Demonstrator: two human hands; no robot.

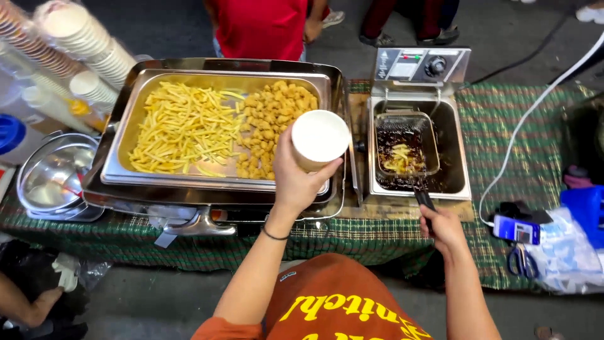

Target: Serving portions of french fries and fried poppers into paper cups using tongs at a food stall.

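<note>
Even daylight is falling from above; shadows are staying soft. Glare is showing on the steel tray point(217, 66) and lid point(53, 173). Edges are bending and blurring slightly.

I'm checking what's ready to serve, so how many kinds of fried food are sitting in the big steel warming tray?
2: fries fill the left and middle of the tray; breaded nuggets are piled at the right, partly hidden behind the paper cup in the left hand.

Left hand point(294, 179) holding paper cup point(319, 137), right hand point(444, 228) on fryer basket point(404, 147) handle
</note>
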